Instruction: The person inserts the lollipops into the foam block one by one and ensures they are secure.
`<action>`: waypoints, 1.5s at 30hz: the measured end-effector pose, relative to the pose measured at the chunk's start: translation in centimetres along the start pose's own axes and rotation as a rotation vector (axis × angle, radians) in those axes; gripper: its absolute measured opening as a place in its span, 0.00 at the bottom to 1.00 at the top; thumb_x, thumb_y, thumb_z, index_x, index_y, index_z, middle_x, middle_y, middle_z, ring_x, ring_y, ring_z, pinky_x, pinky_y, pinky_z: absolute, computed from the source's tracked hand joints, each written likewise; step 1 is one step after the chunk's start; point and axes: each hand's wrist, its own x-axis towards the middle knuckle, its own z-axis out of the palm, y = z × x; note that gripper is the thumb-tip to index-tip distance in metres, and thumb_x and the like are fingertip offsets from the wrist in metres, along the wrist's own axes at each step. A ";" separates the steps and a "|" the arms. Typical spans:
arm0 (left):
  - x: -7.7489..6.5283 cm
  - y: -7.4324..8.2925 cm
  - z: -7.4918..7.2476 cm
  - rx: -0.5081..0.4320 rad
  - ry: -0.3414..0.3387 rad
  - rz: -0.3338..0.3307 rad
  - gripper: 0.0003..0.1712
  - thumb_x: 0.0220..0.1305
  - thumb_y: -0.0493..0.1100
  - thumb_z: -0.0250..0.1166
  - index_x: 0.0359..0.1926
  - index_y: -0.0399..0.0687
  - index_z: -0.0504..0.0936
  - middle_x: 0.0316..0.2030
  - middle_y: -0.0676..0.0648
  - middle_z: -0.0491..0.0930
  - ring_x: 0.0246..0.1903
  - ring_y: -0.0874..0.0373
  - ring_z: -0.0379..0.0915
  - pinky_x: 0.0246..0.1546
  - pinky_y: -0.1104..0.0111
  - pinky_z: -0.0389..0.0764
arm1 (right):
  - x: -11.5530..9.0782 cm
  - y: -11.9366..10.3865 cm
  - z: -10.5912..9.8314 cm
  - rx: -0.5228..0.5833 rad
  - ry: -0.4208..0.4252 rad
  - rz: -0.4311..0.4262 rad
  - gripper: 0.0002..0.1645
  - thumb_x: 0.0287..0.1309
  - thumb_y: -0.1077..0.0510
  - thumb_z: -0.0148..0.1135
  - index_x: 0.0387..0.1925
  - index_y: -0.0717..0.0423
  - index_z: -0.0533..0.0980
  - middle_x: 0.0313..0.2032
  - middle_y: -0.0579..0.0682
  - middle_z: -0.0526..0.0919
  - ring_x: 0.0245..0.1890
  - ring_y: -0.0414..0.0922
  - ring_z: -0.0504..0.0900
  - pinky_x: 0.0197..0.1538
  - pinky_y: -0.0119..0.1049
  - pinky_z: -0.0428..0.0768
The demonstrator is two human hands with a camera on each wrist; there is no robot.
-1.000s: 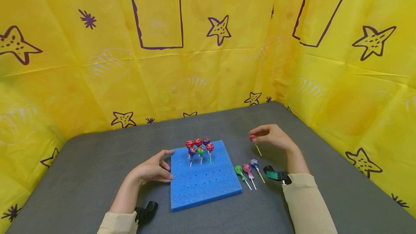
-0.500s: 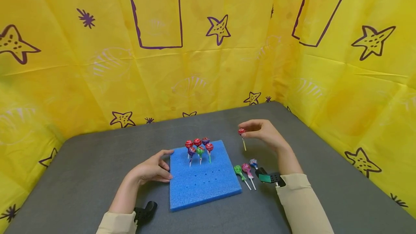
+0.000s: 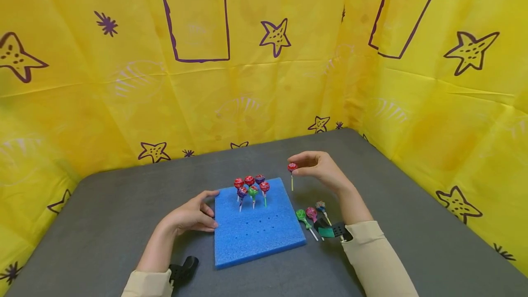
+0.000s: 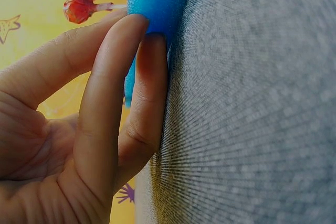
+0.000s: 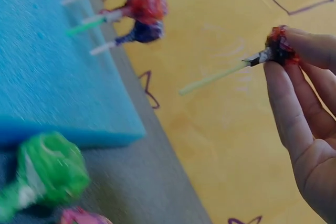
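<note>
In the head view my right hand (image 3: 323, 168) pinches a red-wrapped lollipop (image 3: 292, 167) by its candy head, stick pointing down, above the table beyond the foam's right side. The right wrist view shows the pale yellow stick (image 5: 210, 81) below the thumb and fingers. My left hand (image 3: 190, 213) rests with spread fingers along the left edge of a blue foam board (image 3: 264, 246); up close, fingertips (image 4: 137, 22) touch the foam's side. Several lollipops stand upright toward the board's far part, among them a green one (image 3: 253, 191) and a red one (image 3: 264, 187).
Small holes dot the nearer half of the foam. Right of it on the grey table (image 3: 136, 196) lie a green lollipop (image 3: 301, 214), a pink one (image 3: 311, 213) and a blue one (image 3: 321, 206), partly hidden by the right wrist's camera mount (image 3: 334, 231). Yellow patterned cloth (image 3: 198, 104) surrounds the table.
My right hand has carried the red lollipop leftward toward the foam board, and its stick has swung from slanted to nearly vertical. The left hand stays at the board's edge.
</note>
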 end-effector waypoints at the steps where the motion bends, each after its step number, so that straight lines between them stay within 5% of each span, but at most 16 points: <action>1: 0.0 0.0 0.0 -0.001 0.001 -0.001 0.54 0.54 0.30 0.72 0.76 0.48 0.50 0.39 0.42 0.68 0.32 0.55 0.78 0.37 0.64 0.89 | 0.1 0.0 0.3 0.001 0.000 -0.002 0.24 0.56 0.62 0.69 0.54 0.67 0.78 0.40 0.39 0.88 0.42 0.40 0.87 0.51 0.32 0.86; 21: 0.2 -0.2 0.0 -0.009 0.016 -0.015 0.54 0.54 0.30 0.72 0.76 0.49 0.51 0.40 0.42 0.69 0.32 0.55 0.78 0.37 0.64 0.89 | 0.9 -0.7 5.2 -0.032 -0.038 -0.022 0.20 0.56 0.59 0.71 0.51 0.59 0.82 0.48 0.55 0.86 0.46 0.42 0.84 0.50 0.36 0.85; 45: 0.3 -0.2 -0.1 -0.015 0.000 -0.006 0.55 0.54 0.29 0.71 0.76 0.50 0.50 0.40 0.42 0.68 0.32 0.55 0.79 0.37 0.63 0.89 | 0.8 -0.6 8.9 -0.081 -0.198 -0.034 0.17 0.52 0.58 0.74 0.46 0.52 0.85 0.48 0.53 0.87 0.48 0.44 0.83 0.50 0.38 0.84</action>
